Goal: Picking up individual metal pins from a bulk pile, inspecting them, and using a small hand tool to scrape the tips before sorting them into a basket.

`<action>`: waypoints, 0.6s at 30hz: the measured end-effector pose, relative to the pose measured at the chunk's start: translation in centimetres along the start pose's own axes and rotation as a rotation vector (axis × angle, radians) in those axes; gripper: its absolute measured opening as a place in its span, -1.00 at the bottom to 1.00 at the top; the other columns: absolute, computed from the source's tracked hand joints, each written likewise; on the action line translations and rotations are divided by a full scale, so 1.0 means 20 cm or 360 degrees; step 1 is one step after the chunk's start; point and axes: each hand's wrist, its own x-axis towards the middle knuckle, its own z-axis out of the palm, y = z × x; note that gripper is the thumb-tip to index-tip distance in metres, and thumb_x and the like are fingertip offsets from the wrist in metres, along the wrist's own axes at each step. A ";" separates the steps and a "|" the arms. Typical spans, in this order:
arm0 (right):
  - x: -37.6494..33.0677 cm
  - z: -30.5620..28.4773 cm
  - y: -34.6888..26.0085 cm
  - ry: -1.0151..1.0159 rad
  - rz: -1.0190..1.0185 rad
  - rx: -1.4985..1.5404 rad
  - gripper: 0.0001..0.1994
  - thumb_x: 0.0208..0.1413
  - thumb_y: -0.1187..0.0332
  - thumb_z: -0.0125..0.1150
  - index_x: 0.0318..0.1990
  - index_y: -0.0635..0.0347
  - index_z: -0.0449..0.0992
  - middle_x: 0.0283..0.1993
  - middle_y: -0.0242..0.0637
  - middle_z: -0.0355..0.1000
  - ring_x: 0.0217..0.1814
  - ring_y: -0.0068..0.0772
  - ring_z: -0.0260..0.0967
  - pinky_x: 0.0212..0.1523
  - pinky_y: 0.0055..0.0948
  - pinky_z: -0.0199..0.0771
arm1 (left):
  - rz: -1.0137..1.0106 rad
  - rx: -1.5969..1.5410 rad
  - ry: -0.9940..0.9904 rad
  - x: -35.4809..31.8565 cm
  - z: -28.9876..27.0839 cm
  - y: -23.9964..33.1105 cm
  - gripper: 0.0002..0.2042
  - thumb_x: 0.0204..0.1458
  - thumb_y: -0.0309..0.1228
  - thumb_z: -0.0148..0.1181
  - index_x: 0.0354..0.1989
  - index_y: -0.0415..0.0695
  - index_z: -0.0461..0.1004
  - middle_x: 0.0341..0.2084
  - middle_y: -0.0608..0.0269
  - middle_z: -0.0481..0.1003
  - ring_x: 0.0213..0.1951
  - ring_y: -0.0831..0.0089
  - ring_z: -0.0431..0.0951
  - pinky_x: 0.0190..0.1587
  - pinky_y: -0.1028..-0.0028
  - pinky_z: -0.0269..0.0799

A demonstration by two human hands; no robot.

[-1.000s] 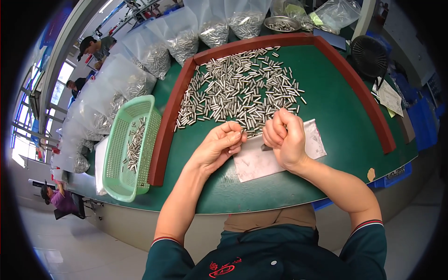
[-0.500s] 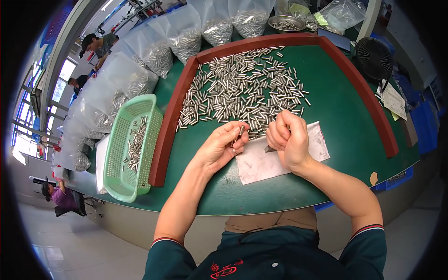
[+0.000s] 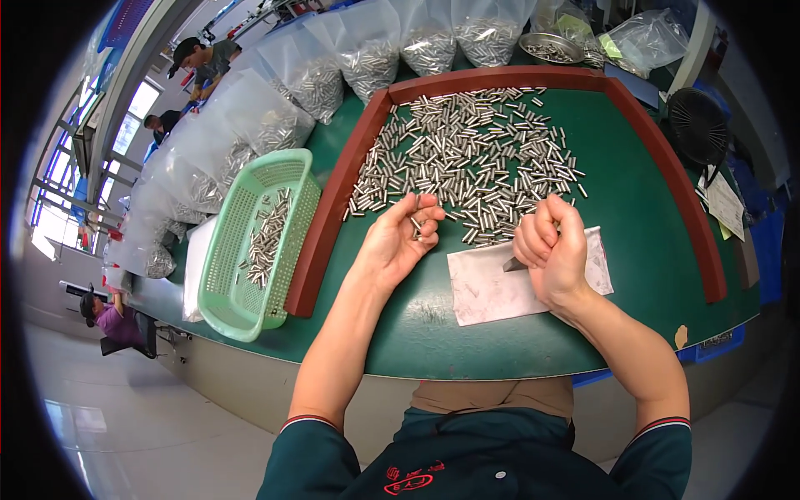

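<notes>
Left of the white cloth (image 3: 492, 296), your left hand (image 3: 400, 237) grasps a short metal pin (image 3: 416, 224) in curled fingers, its long axis slanting from far left to near right. Over the cloth, your right hand (image 3: 552, 250) clenches a dark flat piece (image 3: 513, 264), visible end pointing left. Beyond it, loose pins (image 3: 467, 158) point every way.
</notes>
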 end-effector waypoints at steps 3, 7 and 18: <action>0.00 0.00 0.00 0.0002 -0.0017 -0.0008 -0.60 0.12 0.27 -0.32 -0.78 0.03 -0.04 -0.87 -0.48 -0.13 -0.83 -0.66 -0.32 -0.80 -0.58 -0.29 | -0.0001 0.0040 0.0064 -0.01 0.03 0.01 -0.76 0.08 -0.33 -0.14 -0.29 -0.30 0.32 -0.45 0.11 0.41 -0.52 0.53 0.29 -0.45 0.57 0.25; 0.00 0.00 -0.01 0.0032 0.0002 -0.0003 -0.60 0.12 0.26 -0.32 -0.78 0.03 -0.03 -0.87 -0.48 -0.13 -0.83 -0.66 -0.32 -0.80 -0.58 -0.29 | 0.0148 0.0210 0.0152 -0.02 0.06 0.03 -0.82 -0.08 -0.40 -0.06 -0.41 -0.27 0.37 -0.57 0.22 0.36 -0.56 0.57 0.25 -0.55 0.61 0.17; 0.01 0.00 -0.01 0.0024 0.0008 -0.0014 -0.61 0.12 0.25 -0.30 -0.77 0.03 -0.02 -0.87 -0.48 -0.13 -0.84 -0.65 -0.31 -0.80 -0.58 -0.27 | 0.1002 0.2734 0.0320 0.00 0.09 -0.07 -0.88 -0.20 -0.50 0.19 -0.45 -0.22 0.44 -0.82 0.30 0.14 -0.74 0.57 0.16 -0.63 0.51 0.13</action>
